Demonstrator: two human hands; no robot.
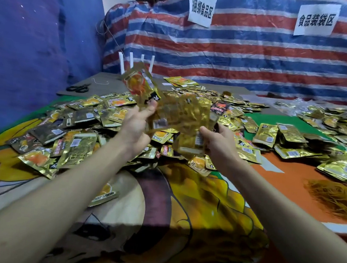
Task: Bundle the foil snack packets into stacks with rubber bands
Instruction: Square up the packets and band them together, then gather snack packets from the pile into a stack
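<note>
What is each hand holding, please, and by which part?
The left hand pinches one foil packet by its lower edge; the right hand grips a blurred packet stack at its right side.

Foil snack packets [78, 150]: gold, orange and black print. Rubber bands [336, 201], near right: tan-brown. Tarp [248, 54], far: red, blue, white stripes. Left sheet [29, 45]: blue. Scissors [78, 87]: black. Table cover [203, 207]: orange, yellow, green cartoon print.

Left hand [135, 126] and right hand [217, 143] grip a blurred packet stack [180, 115] (over the heap [81, 119])
</note>
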